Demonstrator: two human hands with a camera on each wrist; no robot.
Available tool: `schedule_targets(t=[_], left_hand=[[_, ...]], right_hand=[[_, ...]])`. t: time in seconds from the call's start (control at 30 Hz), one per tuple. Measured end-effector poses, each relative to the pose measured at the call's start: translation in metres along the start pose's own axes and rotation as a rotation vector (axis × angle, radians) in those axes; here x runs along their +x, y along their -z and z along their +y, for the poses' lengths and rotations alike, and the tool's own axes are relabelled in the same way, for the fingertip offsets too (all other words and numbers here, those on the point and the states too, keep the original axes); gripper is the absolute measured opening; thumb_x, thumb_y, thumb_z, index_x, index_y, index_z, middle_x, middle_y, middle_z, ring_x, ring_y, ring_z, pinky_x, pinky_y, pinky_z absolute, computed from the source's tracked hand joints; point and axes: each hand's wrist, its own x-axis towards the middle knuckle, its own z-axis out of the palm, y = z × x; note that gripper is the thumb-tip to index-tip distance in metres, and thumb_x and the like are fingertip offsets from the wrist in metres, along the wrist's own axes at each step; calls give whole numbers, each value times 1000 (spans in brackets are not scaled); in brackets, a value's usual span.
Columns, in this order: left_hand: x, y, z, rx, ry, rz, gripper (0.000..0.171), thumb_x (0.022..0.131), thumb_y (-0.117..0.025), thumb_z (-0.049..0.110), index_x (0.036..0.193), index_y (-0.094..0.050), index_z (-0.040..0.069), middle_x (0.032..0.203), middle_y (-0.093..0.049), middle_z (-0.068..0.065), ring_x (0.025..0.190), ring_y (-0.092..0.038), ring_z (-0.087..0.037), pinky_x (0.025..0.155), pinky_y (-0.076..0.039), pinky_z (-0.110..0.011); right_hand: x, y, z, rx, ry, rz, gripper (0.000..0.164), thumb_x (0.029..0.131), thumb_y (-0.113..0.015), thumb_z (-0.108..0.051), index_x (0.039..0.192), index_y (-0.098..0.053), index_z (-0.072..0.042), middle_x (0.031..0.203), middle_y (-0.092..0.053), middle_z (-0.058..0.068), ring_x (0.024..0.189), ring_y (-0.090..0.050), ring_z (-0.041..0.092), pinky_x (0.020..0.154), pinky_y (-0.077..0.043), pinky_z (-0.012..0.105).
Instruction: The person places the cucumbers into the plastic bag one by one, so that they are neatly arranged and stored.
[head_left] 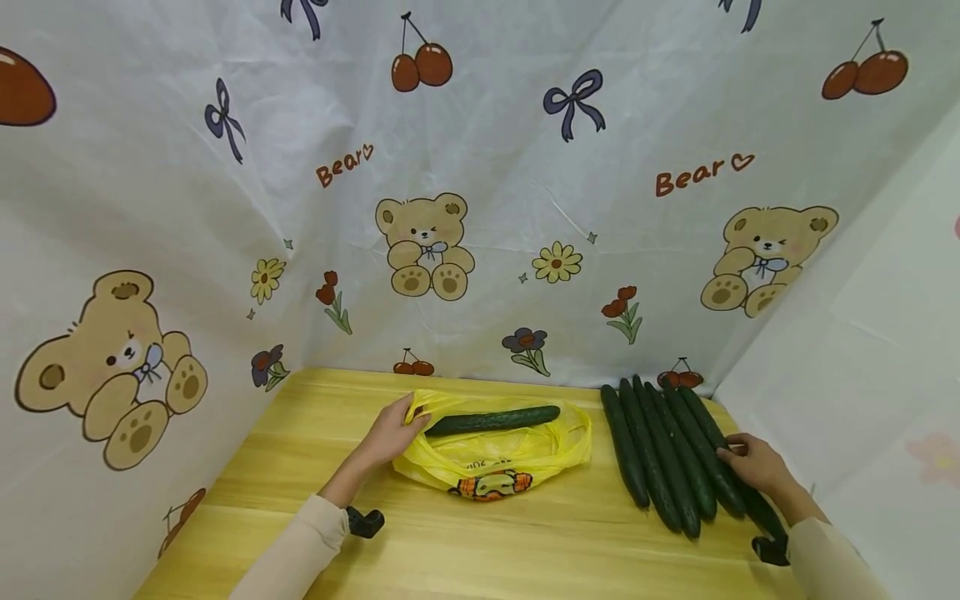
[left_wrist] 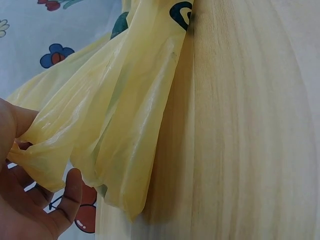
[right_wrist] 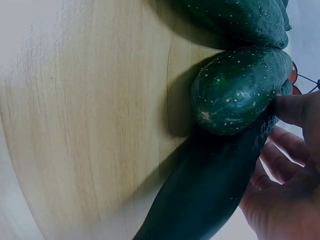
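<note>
In the head view, a yellow plastic bag (head_left: pixel 427 468) lies on the table with its mouth spread, one dark green cucumber (head_left: pixel 495 419) inside. My left hand (head_left: pixel 392 432) pinches the bag's left edge between thumb and fingers; the left wrist view shows the thin plastic (left_wrist: pixel 120 135) hanging from that grip. Over at the right, several cucumbers (head_left: pixel 626 450) lie side by side. My right hand (head_left: pixel 757 462) grips the outermost cucumber (head_left: pixel 763 510), which in the right wrist view (right_wrist: pixel 200 190) runs between thumb and fingers, against its neighbour (right_wrist: pixel 240 90).
A wood-grain table (head_left: pixel 480 554) carries everything. White cloth (head_left: pixel 495 167) printed with bears, bows and cherries rises behind it and along both sides. The right-hand cucumbers lie close to the right cloth wall (head_left: pixel 862 375). Small black devices (head_left: pixel 365 523) sit at both wrists.
</note>
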Motion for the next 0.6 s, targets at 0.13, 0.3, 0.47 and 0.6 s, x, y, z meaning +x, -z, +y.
schedule_targets(t=[0.13,0.3,0.47,0.6], left_hand=[[0,0,1,-3,0,11,72,112,-61,28,167,-28,-3,174,-33,-26,162,-31,-46,128,-32,-65],[-1,-1,2,2,3,18,73,112,-61,28,167,-27,-4,173,-31,-27,161,-34,-47,127,-34,-65],[-2,-1,3,-5,4,22,72,111,-62,27,167,-28,-3,173,-33,-27,161,-33,-47,127,-34,-65],[-2,1,3,3,16,17,72,111,-62,28,167,-28,-3,174,-31,-27,162,-31,-47,128,-33,-65]], right_hand=[[0,0,-1,3,-16,5,63,115,-48,-33,146,-42,22,140,-54,49,124,-57,66,91,-56,63],[0,0,-4,0,-31,16,63,115,-49,-32,145,-43,22,140,-54,48,124,-56,66,93,-56,64],[2,-2,-1,10,-42,42,63,113,-51,-33,144,-45,21,138,-56,48,121,-58,65,92,-56,63],[2,-3,0,32,-54,59,64,112,-53,-34,143,-46,21,135,-58,48,117,-61,63,90,-57,62]])
